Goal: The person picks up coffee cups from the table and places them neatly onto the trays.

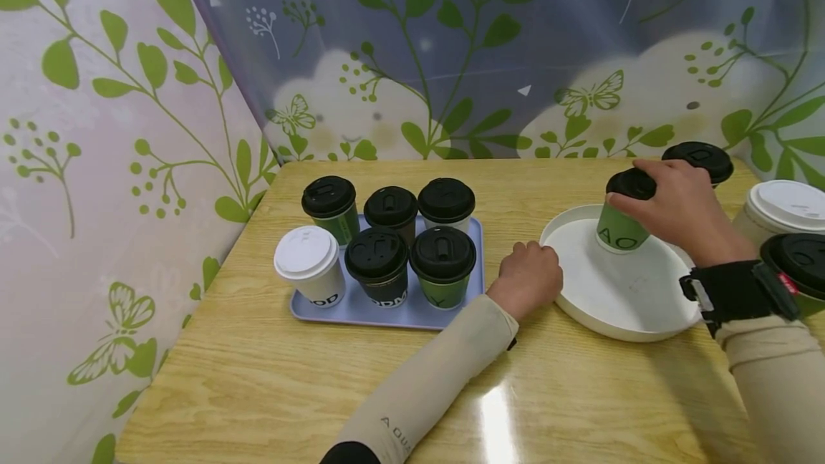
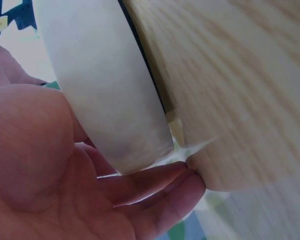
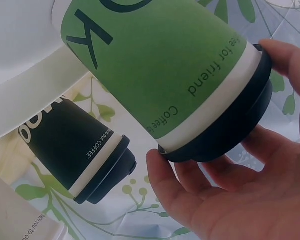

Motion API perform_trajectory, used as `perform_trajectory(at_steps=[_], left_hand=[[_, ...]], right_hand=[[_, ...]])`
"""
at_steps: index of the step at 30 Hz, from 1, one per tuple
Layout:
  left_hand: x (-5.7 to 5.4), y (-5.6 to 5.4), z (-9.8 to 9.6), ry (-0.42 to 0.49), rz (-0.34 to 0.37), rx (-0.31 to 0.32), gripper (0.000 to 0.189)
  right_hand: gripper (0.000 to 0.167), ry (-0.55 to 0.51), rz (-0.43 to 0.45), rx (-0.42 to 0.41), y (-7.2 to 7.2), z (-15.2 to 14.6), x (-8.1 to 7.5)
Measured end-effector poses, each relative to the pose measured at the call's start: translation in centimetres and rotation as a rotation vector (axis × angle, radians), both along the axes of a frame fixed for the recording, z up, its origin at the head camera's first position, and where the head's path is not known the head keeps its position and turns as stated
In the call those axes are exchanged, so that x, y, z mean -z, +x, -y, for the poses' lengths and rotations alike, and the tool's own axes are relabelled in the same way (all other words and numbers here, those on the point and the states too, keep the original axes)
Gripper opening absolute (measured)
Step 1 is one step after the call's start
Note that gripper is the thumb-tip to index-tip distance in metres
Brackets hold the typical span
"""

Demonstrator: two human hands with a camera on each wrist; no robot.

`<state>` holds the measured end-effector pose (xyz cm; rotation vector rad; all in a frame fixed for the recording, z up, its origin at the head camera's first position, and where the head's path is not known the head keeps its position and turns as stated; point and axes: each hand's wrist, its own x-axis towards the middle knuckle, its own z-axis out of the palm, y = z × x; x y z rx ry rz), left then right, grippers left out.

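My right hand holds a green paper coffee cup by its black lid, fingers and thumb spread round the lid's edge. The cup is upright over the back part of a round white tray; whether its base touches the tray I cannot tell. In the right wrist view the lid sits between thumb and fingertips. My left hand grips the tray's left rim. From the left wrist, the white tray wall shows between thumb and fingers, close to the wooden tabletop.
On the left, a lavender rectangular tray bears several lidded cups, among them a white-lidded cup. Right of the round tray stand a black-lidded cup, a white-lidded cup and another black-lidded cup. A patterned curtain hangs behind the table.
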<state>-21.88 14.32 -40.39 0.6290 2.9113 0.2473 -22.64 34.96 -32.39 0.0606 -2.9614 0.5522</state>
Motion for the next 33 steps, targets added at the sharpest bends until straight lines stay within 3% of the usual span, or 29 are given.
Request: perform_trajectory(at_steps=[14,24,30,33], left_hand=[[0.1,0.0,0.1,-0.001,-0.006,0.014,0.03],[0.0,0.0,0.2,0.002,-0.009,0.012,0.03],[0.0,0.0,0.1,0.016,0.024,0.012,0.031],[0.0,0.1,0.0,0.024,0.03,0.013,0.031]], right_hand=[[0.087,-0.008,0.012,-0.011,-0.4,0.0,0.0],[0.095,-0.022,0.075,-0.052,-0.2,-0.1,-0.1],[0.101,0.002,-0.003,-0.067,1.0,-0.3,0.1],[0.096,0.035,-0.018,-0.001,2.5,-0.6,-0.3]])
